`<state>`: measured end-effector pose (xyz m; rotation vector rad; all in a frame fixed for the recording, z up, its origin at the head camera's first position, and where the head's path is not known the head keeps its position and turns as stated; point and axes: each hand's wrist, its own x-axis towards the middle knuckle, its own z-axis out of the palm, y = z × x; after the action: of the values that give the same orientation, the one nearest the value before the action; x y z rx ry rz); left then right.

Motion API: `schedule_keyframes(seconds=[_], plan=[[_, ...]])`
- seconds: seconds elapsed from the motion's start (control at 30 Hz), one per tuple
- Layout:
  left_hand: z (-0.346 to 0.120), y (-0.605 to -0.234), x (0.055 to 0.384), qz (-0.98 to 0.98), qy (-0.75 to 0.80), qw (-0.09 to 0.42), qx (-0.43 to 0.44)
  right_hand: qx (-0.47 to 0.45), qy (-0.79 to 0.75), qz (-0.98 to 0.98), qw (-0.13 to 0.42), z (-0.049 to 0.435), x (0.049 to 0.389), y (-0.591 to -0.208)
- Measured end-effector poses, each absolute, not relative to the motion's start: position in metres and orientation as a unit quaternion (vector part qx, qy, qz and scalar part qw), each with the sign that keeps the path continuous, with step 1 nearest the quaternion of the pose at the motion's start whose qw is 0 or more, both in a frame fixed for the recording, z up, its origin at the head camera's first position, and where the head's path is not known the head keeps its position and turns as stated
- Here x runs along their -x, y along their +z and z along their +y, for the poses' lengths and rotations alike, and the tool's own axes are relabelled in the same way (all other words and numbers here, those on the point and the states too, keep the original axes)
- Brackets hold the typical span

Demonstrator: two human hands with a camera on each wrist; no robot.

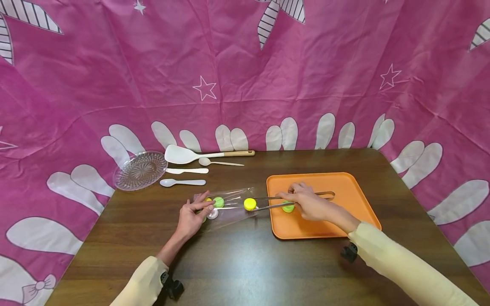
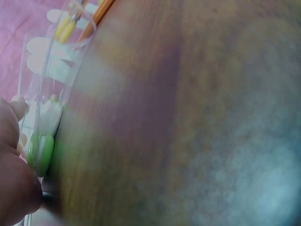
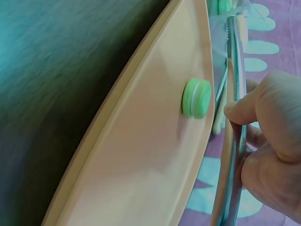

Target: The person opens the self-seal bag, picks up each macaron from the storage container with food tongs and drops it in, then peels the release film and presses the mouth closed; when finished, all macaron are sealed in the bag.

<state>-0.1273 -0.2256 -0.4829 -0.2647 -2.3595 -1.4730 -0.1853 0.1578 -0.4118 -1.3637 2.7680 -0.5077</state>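
My left hand (image 1: 193, 217) pinches a clear plastic bag (image 1: 233, 219) lying on its side. Inside the bag are a green macaron (image 1: 218, 202), a white macaron (image 1: 212, 213) and others partly hidden by my fingers. My right hand (image 1: 304, 202) grips metal tongs (image 1: 325, 194) above the tray. Between the tong tips is a yellow macaron (image 1: 250, 204), right at the bag's mouth. Another green macaron (image 3: 196, 98) sits on the orange tray (image 1: 356, 208) under the tongs, seen up close in the right wrist view.
At the back left lie a clear patterned plate (image 1: 141, 171), a white spatula (image 1: 180, 154) with a wooden handle, a small wooden spoon (image 1: 205, 161), a white knife (image 1: 187, 171) and a white spoon (image 1: 183, 182). A pink printed cloth (image 1: 245, 76) hangs behind the table (image 1: 229, 272).
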Motion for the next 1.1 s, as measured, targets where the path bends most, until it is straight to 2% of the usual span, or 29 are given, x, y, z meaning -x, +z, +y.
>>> schedule_keyframes(seconds=[0.67, 1.1], plan=[[-0.226, -0.483, 0.127, -0.836, -0.509, 0.18, 0.1, 0.506, -0.148, 0.849, 0.044, 0.092, 0.186, -0.416], [-0.226, -0.483, 0.127, -0.844, -0.497, 0.179, 0.094, 0.527, -0.127, 0.839, 0.056, 0.069, 0.187, -0.42]])
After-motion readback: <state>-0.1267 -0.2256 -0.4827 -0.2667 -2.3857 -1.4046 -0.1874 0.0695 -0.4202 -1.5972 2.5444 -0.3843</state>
